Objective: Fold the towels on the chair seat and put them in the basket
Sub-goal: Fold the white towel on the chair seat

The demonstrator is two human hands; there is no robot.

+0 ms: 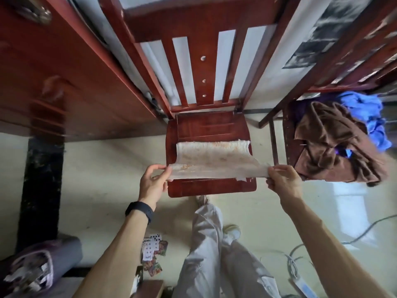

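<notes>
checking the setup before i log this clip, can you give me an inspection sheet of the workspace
surface: red-brown wooden chair seat, bare at its back and front edge.
job's things: pale cream towel with faint orange print lies across the seat, its near edge lifted.
clutter: crumpled brown cloth and blue cloth heaped on a second chair at the right; playing cards scattered on the floor.
grippers: left hand and right hand each pinch a near corner of the towel.
cables: grey cables on the floor, lower right.
surroundings: dark red wooden furniture at the left; pale floor.
</notes>
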